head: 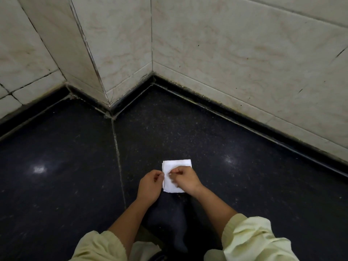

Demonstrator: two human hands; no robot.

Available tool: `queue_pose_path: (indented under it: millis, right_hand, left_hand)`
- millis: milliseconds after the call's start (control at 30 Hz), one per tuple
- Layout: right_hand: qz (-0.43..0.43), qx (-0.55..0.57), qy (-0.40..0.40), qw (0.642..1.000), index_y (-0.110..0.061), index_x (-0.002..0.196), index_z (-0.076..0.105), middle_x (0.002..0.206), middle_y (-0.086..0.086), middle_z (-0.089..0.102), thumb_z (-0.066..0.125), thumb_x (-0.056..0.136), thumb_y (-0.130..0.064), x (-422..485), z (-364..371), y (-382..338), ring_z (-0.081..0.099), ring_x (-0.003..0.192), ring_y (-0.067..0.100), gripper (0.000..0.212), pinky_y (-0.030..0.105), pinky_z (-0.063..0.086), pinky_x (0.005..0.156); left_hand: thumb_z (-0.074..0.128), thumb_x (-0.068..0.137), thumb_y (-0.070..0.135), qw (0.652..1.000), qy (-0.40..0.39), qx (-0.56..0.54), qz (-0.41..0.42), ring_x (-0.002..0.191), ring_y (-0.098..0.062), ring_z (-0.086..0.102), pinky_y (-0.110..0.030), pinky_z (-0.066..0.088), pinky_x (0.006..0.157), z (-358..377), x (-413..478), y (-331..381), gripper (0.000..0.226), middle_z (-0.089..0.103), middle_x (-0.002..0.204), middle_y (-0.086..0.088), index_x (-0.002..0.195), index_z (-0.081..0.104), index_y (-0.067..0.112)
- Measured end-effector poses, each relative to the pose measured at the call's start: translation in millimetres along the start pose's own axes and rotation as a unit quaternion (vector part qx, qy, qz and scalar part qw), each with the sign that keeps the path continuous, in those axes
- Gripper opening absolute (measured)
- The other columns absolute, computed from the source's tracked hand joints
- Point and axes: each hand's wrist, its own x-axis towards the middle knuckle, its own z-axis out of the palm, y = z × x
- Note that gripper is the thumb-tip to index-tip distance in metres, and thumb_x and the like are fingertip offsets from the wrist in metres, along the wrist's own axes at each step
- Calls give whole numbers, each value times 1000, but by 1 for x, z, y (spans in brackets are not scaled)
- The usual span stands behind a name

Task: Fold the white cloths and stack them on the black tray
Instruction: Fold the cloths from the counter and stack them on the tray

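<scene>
A small folded white cloth [178, 164] lies flat on the dark speckled counter [226, 185], showing several layers at its left edge. My left hand [149, 187] pinches that left edge between thumb and forefinger. My right hand [186, 178] lies over the cloth's right and near part, its fingertips pinching the fabric close to the left hand. My right hand hides the cloth's near right corner. No black tray is in view.
Beige marbled wall tiles [226, 63] rise behind the counter and form a jutting corner [108, 108] at the back left. A pale seam [118, 157] runs across the counter left of the cloth. Pale yellow sleeves [250, 240] cover my forearms.
</scene>
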Motion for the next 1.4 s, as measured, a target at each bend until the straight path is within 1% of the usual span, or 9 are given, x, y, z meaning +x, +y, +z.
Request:
queue_pose_path:
  millis: [100,267,533,667,800,967,1167,1333,1400]
  right_hand:
    - [7,60,50,997,-12,83,67,79,3,68,57,88,0,-2,-27,-2,62,65,12,16,19,49,55]
    - [2,58,79,995,-12,91,68,89,6,68,58,89,0,0,-56,11,64,79,16,16,27,53,72]
    - [49,103,23,993,-13,117,61,103,1,62,53,93,-1,12,-48,11,59,93,14,28,25,52,74]
    - [56,127,44,989,-10,108,65,102,7,65,55,89,4,12,-54,14,62,91,18,25,30,54,78]
    - [58,20,120,991,-18,82,61,87,9,70,70,79,-5,9,-59,27,67,82,23,17,42,57,80]
    - [81,-32,114,990,-15,81,62,86,5,68,71,79,-15,0,-46,33,64,80,19,9,29,50,68]
    - [88,108,88,986,-8,77,59,87,10,67,69,78,-12,-7,-40,24,62,78,21,11,34,51,69]
    - [70,218,43,972,-7,85,58,97,16,70,67,79,-12,-18,-43,8,66,88,29,12,40,55,77]
    - [65,263,19,963,-5,91,59,95,17,69,67,79,-10,-22,-46,2,66,85,27,16,38,54,76]
  left_hand:
    - [64,90,31,1000,-2,-3,-12,83,-10,60,-17,43,67,0,0,6,20,64,91,4,104,63,17]
    - [71,84,17,999,-21,40,-25,83,-13,61,-27,52,75,1,2,9,33,62,91,1,113,57,16]
    - [73,81,13,998,-31,42,-20,80,-11,57,-15,44,65,-2,0,8,41,61,94,-2,118,57,15]
    - [76,78,11,998,-42,34,-24,81,-11,56,-16,46,67,-3,0,7,46,60,96,-3,119,57,14]
    - [78,74,8,998,-48,33,-37,90,-13,57,-11,41,61,-5,0,10,54,58,102,-2,121,53,14]
    - [74,75,2,996,-61,12,-68,88,-16,60,-20,49,66,-4,-2,16,55,60,99,-4,123,51,13]
    - [69,74,-1,988,-56,-64,-131,85,-22,65,-38,58,79,-5,-3,18,51,62,88,-6,119,52,13]
    - [61,88,9,947,-90,-221,-214,81,-21,67,-29,57,69,-13,-6,31,10,69,99,-15,98,63,7]
    - [60,90,17,921,-145,-275,-233,90,-23,69,-29,57,71,-15,-6,34,18,70,104,-14,102,66,5]
